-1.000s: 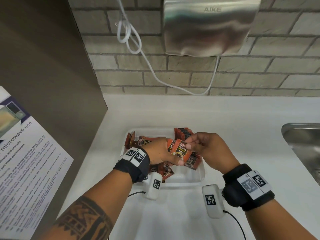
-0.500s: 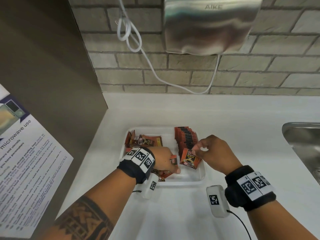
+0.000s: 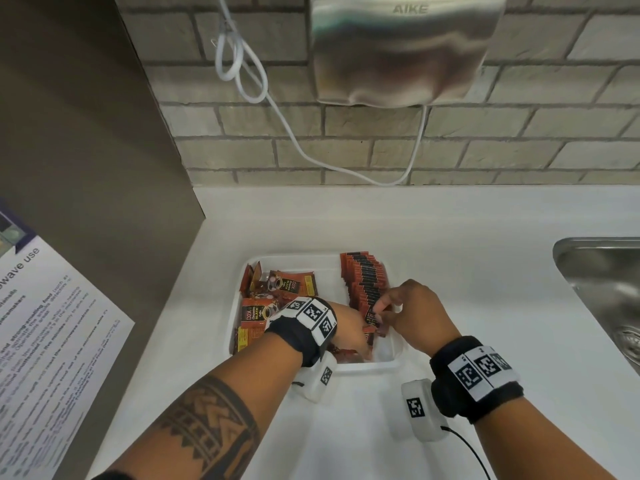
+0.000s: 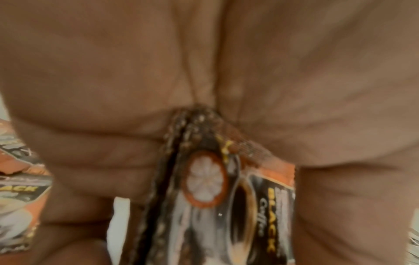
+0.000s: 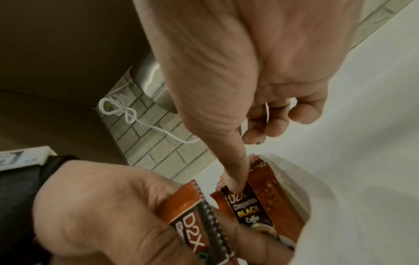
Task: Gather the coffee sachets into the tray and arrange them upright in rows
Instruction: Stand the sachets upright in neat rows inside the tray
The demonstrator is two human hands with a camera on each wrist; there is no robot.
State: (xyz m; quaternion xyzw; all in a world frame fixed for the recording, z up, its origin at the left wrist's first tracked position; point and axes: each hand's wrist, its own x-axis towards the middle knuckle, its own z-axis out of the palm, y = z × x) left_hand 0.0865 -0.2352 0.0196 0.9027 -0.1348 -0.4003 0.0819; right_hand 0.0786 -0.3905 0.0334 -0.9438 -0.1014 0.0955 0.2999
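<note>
1. Tray (image 3: 388, 367) on the bench holds one upright row of sachets (image 3: 365, 282) at its right; loose sachets (image 3: 273, 306) at its left are not yet stood up.
2. Left hand (image 4: 204, 71) pinches a few sachets (image 4: 211, 197).
3. Right hand (image 5: 238, 71) pinches the front sachet (image 5: 247, 208) of the row.

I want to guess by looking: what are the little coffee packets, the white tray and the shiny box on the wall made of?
The coffee packets look like glossy foil or plastic film, with crimped edges. The tray seems smooth white plastic. The wall box looks like brushed steel, with blurry reflections.
</note>
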